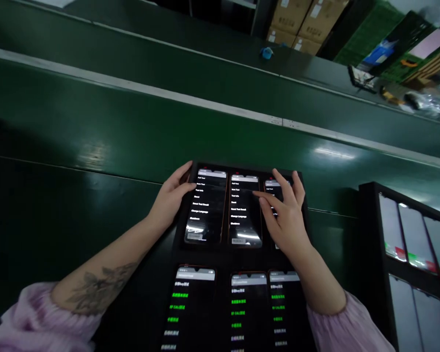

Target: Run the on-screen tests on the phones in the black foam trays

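Observation:
A black tray [205,255] holds several smartphones in two rows, screens up and lit. My left hand [169,199] grips the tray's upper left edge, its thumb at the side of the left phone [206,210]. That phone and the middle phone [244,212] show a white text menu on black. My right hand [286,212] is over the right phone [270,185] and partly hides it. Its index fingertip is at the right side of the middle phone's screen; the other fingers are spread toward the tray's top edge. Lower-row phones [192,313] show green and white lines.
Another black tray [370,230] with pale-screened phones lies at the right. The tray rests on a green work surface [143,127] crossed by a pale strip [205,100]. Cardboard boxes [293,17], green crates [370,32] and a small blue object [267,53] are at the back.

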Demonstrator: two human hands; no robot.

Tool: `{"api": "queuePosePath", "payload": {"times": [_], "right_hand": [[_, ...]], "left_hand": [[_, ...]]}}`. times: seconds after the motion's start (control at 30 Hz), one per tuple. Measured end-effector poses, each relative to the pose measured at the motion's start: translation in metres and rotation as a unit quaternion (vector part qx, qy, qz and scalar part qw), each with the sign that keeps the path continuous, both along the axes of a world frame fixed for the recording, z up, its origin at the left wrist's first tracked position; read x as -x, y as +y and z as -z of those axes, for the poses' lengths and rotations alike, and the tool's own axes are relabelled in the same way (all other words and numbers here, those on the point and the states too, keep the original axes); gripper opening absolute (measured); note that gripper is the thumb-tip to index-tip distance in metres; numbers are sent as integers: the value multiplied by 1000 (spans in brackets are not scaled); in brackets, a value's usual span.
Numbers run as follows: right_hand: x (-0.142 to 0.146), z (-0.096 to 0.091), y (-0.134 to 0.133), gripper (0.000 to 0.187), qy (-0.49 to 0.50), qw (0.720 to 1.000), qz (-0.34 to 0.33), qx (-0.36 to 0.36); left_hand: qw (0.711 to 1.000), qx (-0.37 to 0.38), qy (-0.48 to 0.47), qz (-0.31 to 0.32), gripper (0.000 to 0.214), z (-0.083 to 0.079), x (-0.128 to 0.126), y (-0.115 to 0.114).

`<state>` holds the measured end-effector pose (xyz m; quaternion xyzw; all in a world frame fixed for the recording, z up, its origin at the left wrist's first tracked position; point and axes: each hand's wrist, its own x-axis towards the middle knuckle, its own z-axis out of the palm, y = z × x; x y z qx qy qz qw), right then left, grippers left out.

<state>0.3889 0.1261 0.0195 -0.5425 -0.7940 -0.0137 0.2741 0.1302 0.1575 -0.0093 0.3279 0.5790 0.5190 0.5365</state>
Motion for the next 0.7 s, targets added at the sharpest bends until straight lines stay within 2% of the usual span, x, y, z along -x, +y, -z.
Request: {"api": "queuePosePath", "payload": {"times": [0.2,0.37,0.53,0.7], "right_hand": [[0,-2,1,38,-44,999,-5,19],[-1,-2,-1,39,-60,998,-7,30],[1,2,-1,39,-66,997,-4,38],[3,4,0,38,-60,996,12,57]], "left_hand": [[998,13,47,43,69,-2,2,8],[991,-9,127,48,65,0,-2,10],[994,-28,101,30,60,3,-3,8],[998,-13,69,0,55,0,-6,6]]}}
